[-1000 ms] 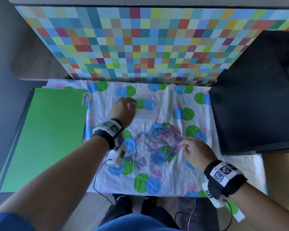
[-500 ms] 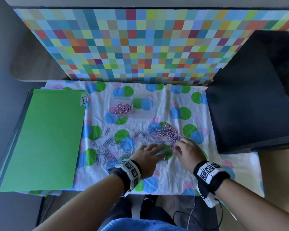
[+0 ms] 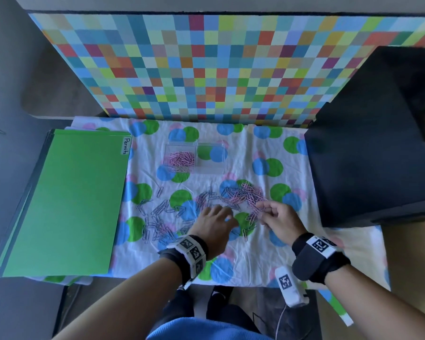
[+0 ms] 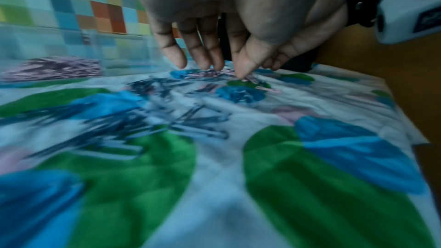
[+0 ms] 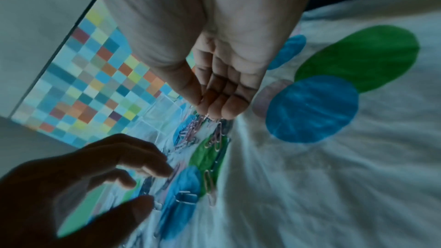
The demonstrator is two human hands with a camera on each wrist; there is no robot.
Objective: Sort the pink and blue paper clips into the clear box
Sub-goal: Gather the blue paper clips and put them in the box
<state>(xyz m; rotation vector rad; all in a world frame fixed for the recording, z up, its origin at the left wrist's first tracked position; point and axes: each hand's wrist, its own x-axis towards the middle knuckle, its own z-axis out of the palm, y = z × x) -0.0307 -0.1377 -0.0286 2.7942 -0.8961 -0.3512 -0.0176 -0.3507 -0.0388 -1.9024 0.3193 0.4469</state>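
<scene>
The clear box (image 3: 210, 165) stands at the back of the dotted cloth. Its left compartment holds pink paper clips (image 3: 182, 158), seen blurred in the left wrist view too (image 4: 54, 68); only cloth shows through the right compartment. A mixed pile of mostly pink clips (image 3: 247, 195) lies mid-cloth, with blue clips (image 3: 157, 217) scattered to its left. My left hand (image 3: 227, 217) reaches down with fingers spread, its fingertips (image 4: 216, 66) touching clips in the pile. My right hand (image 3: 261, 208) bunches its fingertips (image 5: 212, 110) and pinches a few pink clips (image 5: 216, 139) that dangle below.
A green folder (image 3: 64, 204) labelled Permits lies along the left of the cloth (image 3: 243, 253). A large black box (image 3: 373, 155) stands at the right. A multicoloured checkered board (image 3: 206, 69) closes off the back. The cloth's front edge is just behind my wrists.
My left hand left the clear box, where pink clips now lie, and came back to the pile beside my right hand. My right hand stayed at the pile's near edge.
</scene>
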